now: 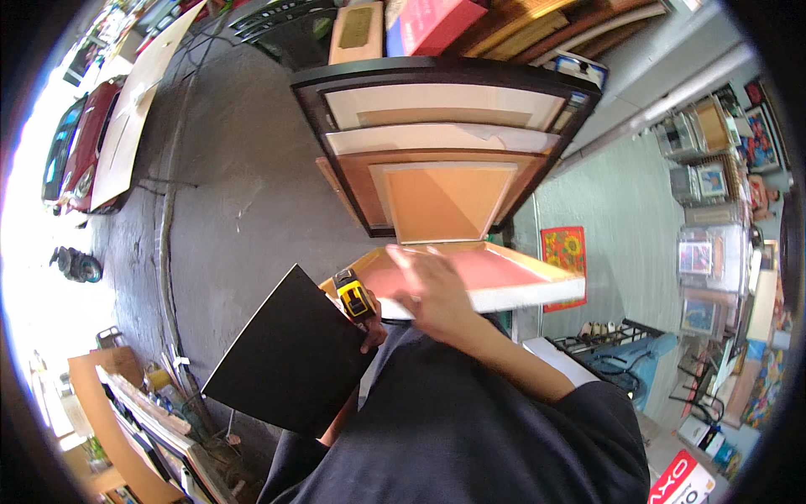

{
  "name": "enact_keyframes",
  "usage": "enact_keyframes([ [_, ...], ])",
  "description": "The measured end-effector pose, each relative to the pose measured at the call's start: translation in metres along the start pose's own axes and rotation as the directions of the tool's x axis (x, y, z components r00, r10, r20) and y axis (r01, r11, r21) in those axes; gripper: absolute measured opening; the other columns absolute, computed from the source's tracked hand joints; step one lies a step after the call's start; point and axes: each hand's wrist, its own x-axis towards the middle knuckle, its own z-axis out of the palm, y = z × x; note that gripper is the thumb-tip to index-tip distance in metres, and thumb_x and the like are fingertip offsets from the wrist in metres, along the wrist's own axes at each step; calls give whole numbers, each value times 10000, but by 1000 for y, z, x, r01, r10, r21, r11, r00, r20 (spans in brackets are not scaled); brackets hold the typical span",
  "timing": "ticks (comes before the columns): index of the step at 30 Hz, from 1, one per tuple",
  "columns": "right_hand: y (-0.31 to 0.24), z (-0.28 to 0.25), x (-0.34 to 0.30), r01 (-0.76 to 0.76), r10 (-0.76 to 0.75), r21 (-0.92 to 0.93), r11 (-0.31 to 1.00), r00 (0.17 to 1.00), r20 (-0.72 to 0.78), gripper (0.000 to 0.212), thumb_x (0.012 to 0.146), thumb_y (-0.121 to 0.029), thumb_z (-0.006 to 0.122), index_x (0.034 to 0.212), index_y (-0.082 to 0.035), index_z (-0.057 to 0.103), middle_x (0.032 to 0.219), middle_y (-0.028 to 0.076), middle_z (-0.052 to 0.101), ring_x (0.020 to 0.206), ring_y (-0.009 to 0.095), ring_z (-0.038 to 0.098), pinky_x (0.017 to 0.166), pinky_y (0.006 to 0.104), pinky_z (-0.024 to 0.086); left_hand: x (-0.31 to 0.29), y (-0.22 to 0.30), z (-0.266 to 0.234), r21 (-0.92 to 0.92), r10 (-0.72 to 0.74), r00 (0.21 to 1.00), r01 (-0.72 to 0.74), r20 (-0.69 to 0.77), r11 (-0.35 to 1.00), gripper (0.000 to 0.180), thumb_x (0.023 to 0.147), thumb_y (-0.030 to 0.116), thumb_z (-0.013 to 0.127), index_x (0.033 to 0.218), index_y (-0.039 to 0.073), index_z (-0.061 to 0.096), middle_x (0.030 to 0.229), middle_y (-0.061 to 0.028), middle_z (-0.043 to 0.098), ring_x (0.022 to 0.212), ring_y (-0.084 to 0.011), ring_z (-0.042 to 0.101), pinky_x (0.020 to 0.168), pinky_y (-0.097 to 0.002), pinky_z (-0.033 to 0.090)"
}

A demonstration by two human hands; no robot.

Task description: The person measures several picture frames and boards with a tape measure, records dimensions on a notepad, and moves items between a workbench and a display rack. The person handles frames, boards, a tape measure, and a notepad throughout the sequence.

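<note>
My left hand [374,329] is closed on a yellow and black tape measure [354,296] and on the edge of a flat black board [290,361]. The board is tilted and hangs to the left of my body. My right hand [435,294] is over a shallow wooden frame [525,296] with a white outer side and a pinkish inner panel [495,267]. Its fingers look stretched out and hold nothing that I can see, though motion blurs them. Whether the hand touches the frame, I cannot tell.
A large black picture frame [363,189] leans ahead, with boards and a small tan panel [445,197] against it. Boxes and more frames crowd behind. Left are a grey floor [243,168], a red car [92,143] and leaning boards [151,403]. A sunflower picture [563,260] lies right.
</note>
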Motion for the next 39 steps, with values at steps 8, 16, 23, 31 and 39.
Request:
enact_keyframes([
  [8, 64, 20, -90, -28, 37, -32, 999, 943, 332, 429, 894, -441, 604, 1000, -26, 638, 905, 161, 667, 849, 359, 647, 771, 471, 504, -41, 22, -1, -35, 48, 977, -56, -209, 998, 348, 1006, 431, 446, 943, 90, 477, 581, -6, 452, 351, -141, 371, 441, -316, 355],
  [16, 72, 30, -68, -3, 85, -213, 977, 923, 375, 500, 877, -547, 587, 739, -66, 580, 698, 146, 648, 653, 370, 650, 549, 463, 497, -73, 66, 11, -254, 180, 868, -325, -463, 911, 354, 1005, 456, 440, 938, 110, 479, 597, 7, 446, 338, -142, 363, 443, -316, 366],
  [23, 79, 25, -56, -105, 220, -338, 935, 921, 323, 570, 882, -589, 556, 687, -55, 593, 574, 190, 603, 598, 383, 641, 550, 480, 482, -141, 80, -32, 52, 360, 671, -433, -648, 900, 325, 1027, 444, 393, 906, 155, 482, 532, 52, 360, 307, -110, 322, 372, -307, 305],
  [31, 80, 26, -75, -106, 151, -319, 942, 982, 117, 580, 856, -595, 590, 574, -88, 577, 538, 153, 586, 534, 362, 583, 614, 485, 450, -193, -56, -143, -349, -71, 574, -390, -816, 852, 198, 945, 322, 580, 900, 130, 572, 523, 83, 377, 347, -81, 331, 347, -254, 242],
  [39, 44, -17, -62, -249, 294, -351, 903, 952, 81, 609, 859, -599, 583, 548, -75, 601, 488, 107, 580, 514, 307, 604, 640, 398, 460, -234, -182, -201, -771, -543, 578, -275, -610, 574, 303, 951, 376, 491, 832, 118, 598, 454, 34, 438, 301, -155, 361, 287, -326, 312],
])
